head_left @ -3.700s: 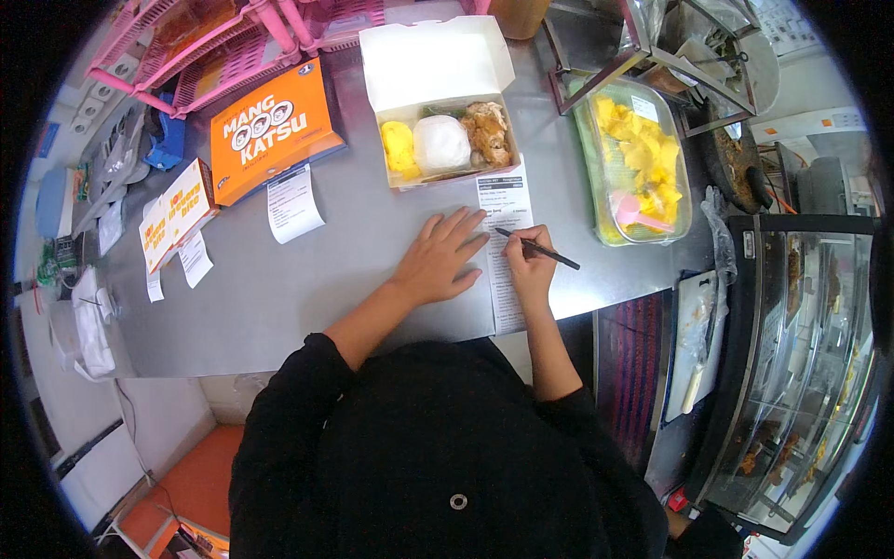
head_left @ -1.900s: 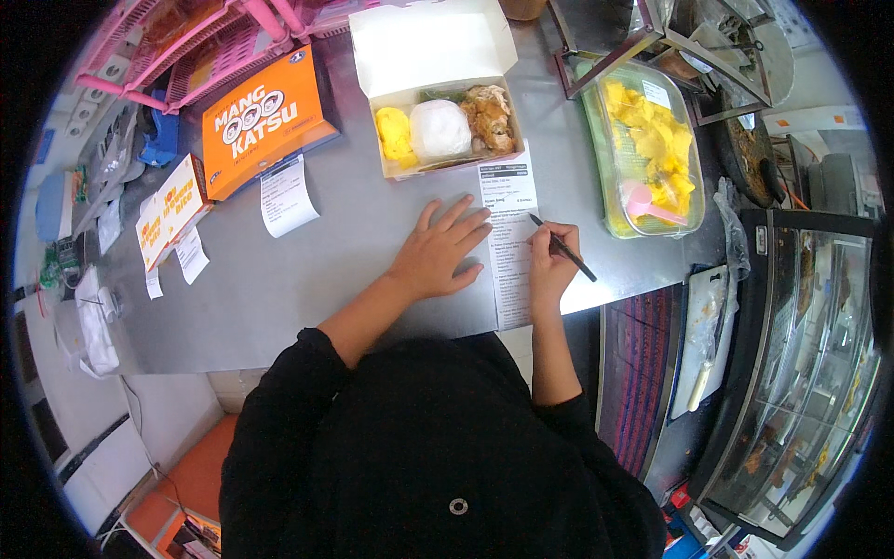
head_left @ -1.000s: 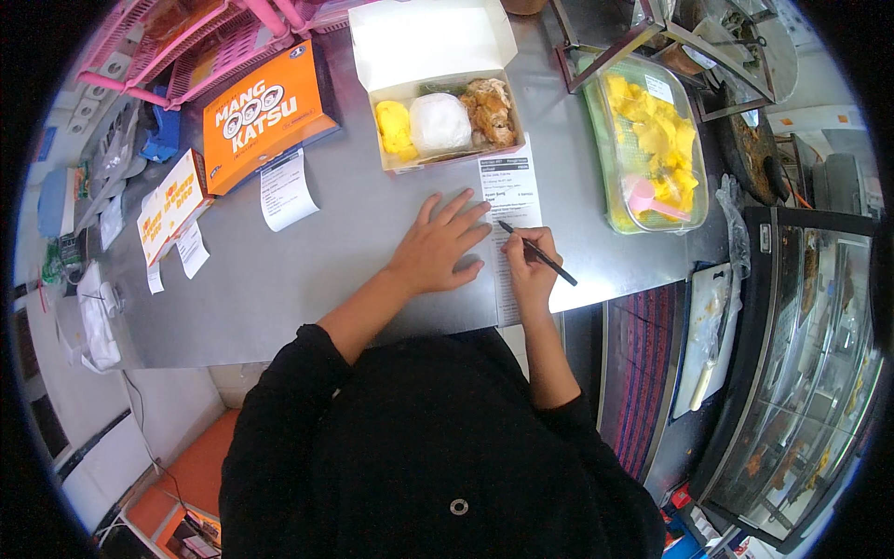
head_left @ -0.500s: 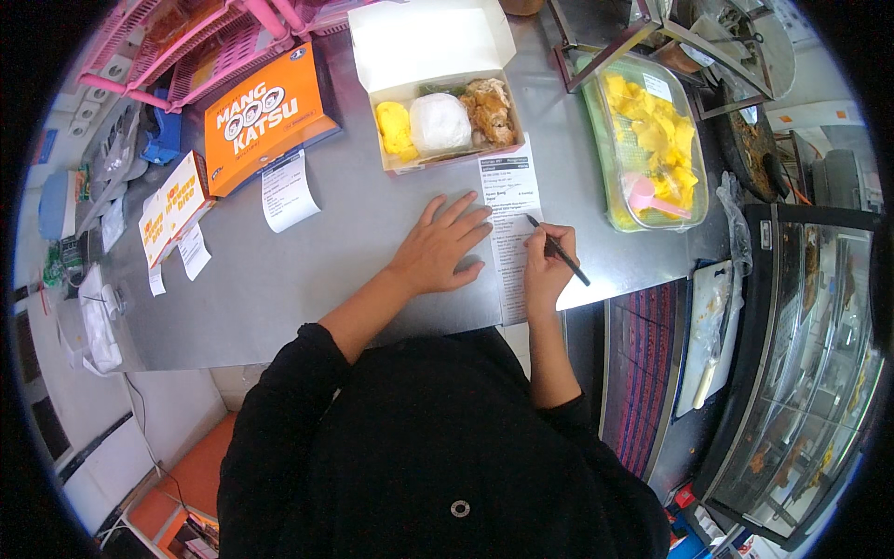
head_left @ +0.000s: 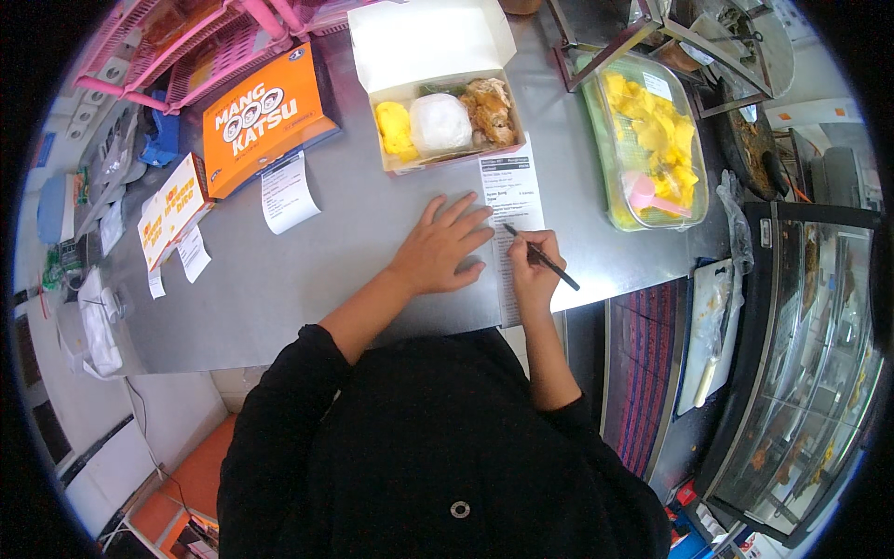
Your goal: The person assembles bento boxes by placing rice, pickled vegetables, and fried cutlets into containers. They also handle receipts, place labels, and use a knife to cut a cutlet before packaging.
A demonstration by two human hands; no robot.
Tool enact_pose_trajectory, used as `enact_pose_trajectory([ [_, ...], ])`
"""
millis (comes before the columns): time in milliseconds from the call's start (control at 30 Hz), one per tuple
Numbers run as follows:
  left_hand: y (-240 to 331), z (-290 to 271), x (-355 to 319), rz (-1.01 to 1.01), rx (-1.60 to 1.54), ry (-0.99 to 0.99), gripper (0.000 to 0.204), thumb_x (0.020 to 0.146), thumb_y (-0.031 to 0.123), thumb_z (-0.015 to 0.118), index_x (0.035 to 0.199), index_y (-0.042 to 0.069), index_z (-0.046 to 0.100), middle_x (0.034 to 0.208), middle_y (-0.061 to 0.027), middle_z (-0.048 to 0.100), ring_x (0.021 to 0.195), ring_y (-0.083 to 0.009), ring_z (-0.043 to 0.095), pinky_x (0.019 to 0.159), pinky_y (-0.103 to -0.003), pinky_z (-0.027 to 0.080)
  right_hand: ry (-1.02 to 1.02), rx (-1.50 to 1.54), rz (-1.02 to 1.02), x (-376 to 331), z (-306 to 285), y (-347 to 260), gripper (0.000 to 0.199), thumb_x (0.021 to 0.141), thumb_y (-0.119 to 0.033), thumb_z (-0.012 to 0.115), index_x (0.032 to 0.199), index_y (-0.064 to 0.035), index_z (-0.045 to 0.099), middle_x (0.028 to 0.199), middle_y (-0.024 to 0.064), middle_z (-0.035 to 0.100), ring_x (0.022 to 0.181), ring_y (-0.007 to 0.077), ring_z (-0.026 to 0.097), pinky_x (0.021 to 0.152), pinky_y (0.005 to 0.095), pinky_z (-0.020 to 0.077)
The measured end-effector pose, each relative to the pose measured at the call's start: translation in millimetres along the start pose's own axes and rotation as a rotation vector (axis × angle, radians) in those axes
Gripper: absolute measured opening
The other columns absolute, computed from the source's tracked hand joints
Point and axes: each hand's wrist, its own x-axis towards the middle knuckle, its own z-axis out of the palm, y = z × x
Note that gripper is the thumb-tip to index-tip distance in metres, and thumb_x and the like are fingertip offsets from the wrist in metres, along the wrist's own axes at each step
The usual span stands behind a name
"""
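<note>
A long printed receipt lies on the metal table, its top end against the front of an open meal box. Inside the box are a white mound of rice, yellow food and a piece of fried chicken. My left hand lies flat with fingers spread, its fingertips at the receipt's left edge. In my right hand a black pen is pinched, its tip at the paper. That hand covers part of the receipt's lower half.
A closed orange box with a receipt under its edge sits left, beside a smaller white-and-orange box. Pink baskets stand behind. To the right are a clear tub of yellow pieces, a metal rack and a glass display case.
My right hand with the pen has shifted left and slightly down, and the pen tip now sits further left on the receipt. My left hand stays in place.
</note>
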Motion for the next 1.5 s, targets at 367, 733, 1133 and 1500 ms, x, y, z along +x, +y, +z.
enact_pose_trajectory([
  [367,2,-1,0,0.009,0.016,-0.01,0.047,0.075,0.032,0.062,0.115,0.009,0.058,0.135,-0.0064,0.045,0.136,-0.0277,0.028,0.106,-0.055,0.02,0.1,-0.088,-0.037,0,1,-7,0.007,0.084,-0.003,0.058,0.081,-0.0008,0.053,0.064,0.0001,0.053,0.057,0.0051,0.047,0.052,0.0208,0.0381],
  [733,3,-1,0,0.013,0.035,0.016,0.042,0.072,0.029,0.062,0.11,0.011,0.06,0.133,-0.0065,0.048,0.134,-0.0278,0.031,0.105,-0.057,0.02,0.0,-0.068,0.009,-3,-4,-4,0.01,0.079,-0.007,0.064,0.08,-0.0022,0.056,0.063,0.0061,0.059,0.055,0.0091,0.053,0.052,0.0257,0.044],
  [1133,3,-23,-10,-0.129,-0.091,0.333,0.045,0.074,0.023,0.062,0.115,0.006,0.055,0.126,-0.0146,0.049,0.128,-0.0314,0.036,0.104,-0.053,0.023,-0.303,-0.73,-0.564,51,-49,-9,0.032,0.07,0.003,0.053,0.1,-0.0054,0.064,0.095,0.0146,0.059,0.087,0.0282,0.054,0.078,0.0395,0.0438],
  [1500,-158,-156,107,-0.85,-0.485,0.506,0.074,0.075,0.017,0.065,0.135,-0.008,0.029,0.135,-0.0256,0.041,0.124,-0.0339,0.043,0.102,-0.037,0.037,-0.634,0.175,0.27,299,58,-101,0.072,0.077,-0.01,0.066,0.14,-0.0032,0.033,0.136,0.0086,0.044,0.123,0.02,0.045,0.102,0.0348,0.0344],
])
